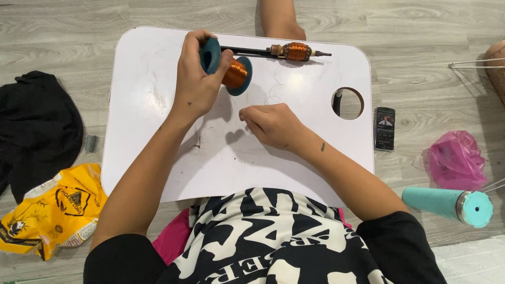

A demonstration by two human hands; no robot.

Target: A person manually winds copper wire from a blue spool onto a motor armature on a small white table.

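My left hand [197,79] grips a teal-flanged spool of copper wire [235,73], held a little above the white lap table [158,158]. My right hand [271,124] rests on the table with fingers pinched together, seemingly on a thin strand of wire [273,89] that curls up toward the spool. A motor armature with copper windings on a dark shaft [292,51] lies at the table's far edge, just beyond the spool.
A round hole [348,102] pierces the table's right side. On the floor: a phone [385,128], pink bag [455,160] and teal bottle [450,203] at right; black cloth [37,126] and yellow packet [50,210] at left. A leg [279,18] shows beyond the table.
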